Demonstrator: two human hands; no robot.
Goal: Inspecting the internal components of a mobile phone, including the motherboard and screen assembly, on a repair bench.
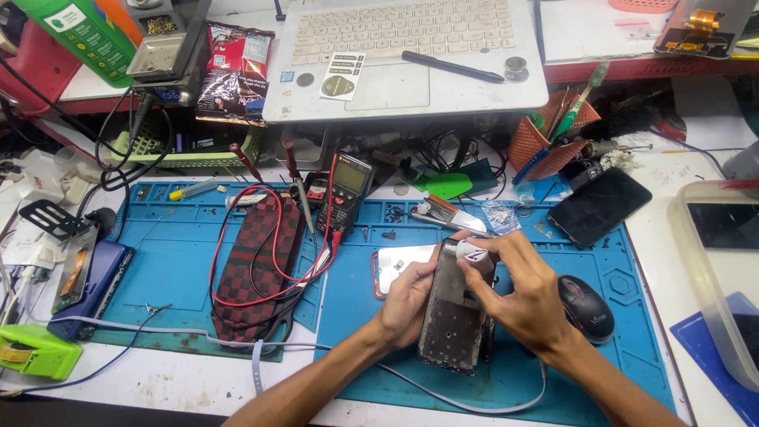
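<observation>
My left hand (407,300) grips the left edge of an opened phone body (455,316), a dark frame held upright above the blue work mat (174,261). My right hand (518,289) pinches a small white piece (472,253) at the phone's top end and rests against its right side. A phone back panel with a shiny face (395,265) lies on the mat just behind my left hand. A brush (451,213) lies a little beyond the phone.
A multimeter (346,186) with red and black leads lies beside a checkered case (261,261). A black mouse (587,307) and dark phone (598,205) sit right. A white laptop (403,55) stands behind, a clear plastic box (711,277) far right.
</observation>
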